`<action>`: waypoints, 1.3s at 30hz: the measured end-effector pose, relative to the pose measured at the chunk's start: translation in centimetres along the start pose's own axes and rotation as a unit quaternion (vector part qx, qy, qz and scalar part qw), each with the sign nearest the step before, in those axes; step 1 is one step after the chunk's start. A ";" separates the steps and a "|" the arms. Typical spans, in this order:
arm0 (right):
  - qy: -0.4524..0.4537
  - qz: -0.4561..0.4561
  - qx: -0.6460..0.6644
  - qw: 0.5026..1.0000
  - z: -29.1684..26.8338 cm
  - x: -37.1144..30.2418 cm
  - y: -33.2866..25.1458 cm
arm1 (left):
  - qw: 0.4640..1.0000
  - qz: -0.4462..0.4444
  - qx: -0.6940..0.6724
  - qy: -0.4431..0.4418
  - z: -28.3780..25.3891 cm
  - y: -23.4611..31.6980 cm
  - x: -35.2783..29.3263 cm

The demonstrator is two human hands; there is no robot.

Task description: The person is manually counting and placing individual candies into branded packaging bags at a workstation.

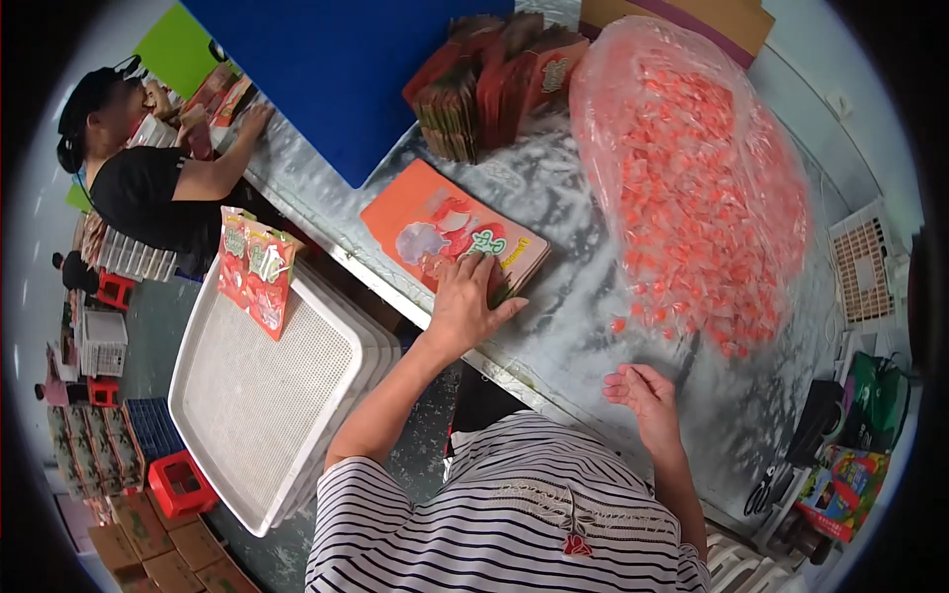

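Note:
On the table, a stack of orange-red printed pouches (405, 210) lies at an angle before me. My left hand (467, 301) rests on the near edge of the top pouch, fingers on its face and thumb spread away from them. To the right, my right hand (647, 395) hovers above the table's near part with its fingers curled together. Whatever it may hold is hidden. Close beyond it is a big clear plastic bag (692, 198) full of small red-wrapped pieces, with one loose piece (619, 324) at its near side.
More pouches (474, 94) stand bundled at the back, beside a blue panel (326, 69). At left, stacked white trays (262, 395) carry two filled pouches (259, 267) on their far rim. A co-worker (148, 188) works at the far left. Scissors (761, 489) hang at right.

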State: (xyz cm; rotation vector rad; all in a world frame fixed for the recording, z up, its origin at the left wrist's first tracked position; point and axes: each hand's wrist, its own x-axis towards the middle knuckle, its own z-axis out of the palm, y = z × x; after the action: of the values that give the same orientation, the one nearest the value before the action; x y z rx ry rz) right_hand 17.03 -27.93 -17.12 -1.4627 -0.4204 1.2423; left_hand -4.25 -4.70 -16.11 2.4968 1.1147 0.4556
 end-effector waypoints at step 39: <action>-0.234 -0.068 0.036 0.969 -0.6 -0.3 -2.5 | 0.908 0.417 -0.021 -0.048 0.3 13.3 -3.9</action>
State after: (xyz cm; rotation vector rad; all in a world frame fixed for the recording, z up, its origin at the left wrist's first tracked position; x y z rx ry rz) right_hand 18.35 -27.72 -14.93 -1.0508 -0.7688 1.4714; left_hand 1.95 -15.97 -10.86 2.8132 -0.0643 0.5477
